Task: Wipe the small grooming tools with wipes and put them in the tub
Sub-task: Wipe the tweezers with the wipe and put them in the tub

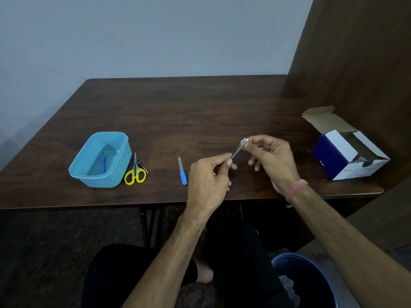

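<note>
Fingers (229, 162) of L hand (208, 181) pinch tweezers (237, 150), R hand (274, 161) wipe (244, 141) on tip

Tub (115, 150) left w/ scissors (134, 172) beside – box (347, 152) right.

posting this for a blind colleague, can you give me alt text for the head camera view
Over a dark wooden table, a left hand holds metal tweezers while the right hand rubs a small wipe on the tip. To the left sit a blue tub, yellow-handled scissors and a blue-handled nail file; an open box stands right.

plain room: bare wall (155, 34), folding table (178, 112)
</note>
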